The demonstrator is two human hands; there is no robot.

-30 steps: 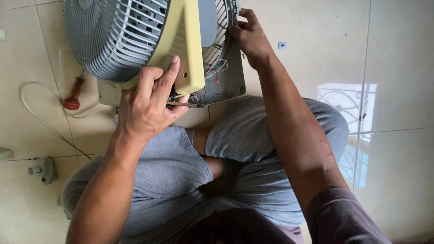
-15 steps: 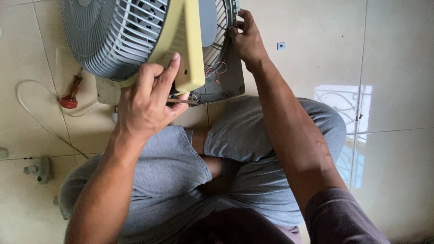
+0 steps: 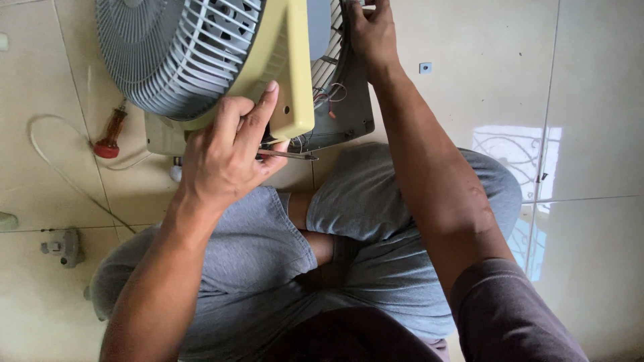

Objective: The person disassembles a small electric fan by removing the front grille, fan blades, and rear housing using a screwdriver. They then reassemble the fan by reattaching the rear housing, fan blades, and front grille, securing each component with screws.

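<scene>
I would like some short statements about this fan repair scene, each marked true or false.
1. The left hand grips the yellow plastic fan frame. True.
2. The right hand rests on the floor. False: it holds the fan's back grille.
3. A red-handled screwdriver lies on the beige tiled floor. True.
4. The round grey fan grille is black. False: it is grey.
5. The person wears grey shorts. True.

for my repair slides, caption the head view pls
Left hand grips yellow plastic fan frame; right hand steadies grey rear grille.
</scene>
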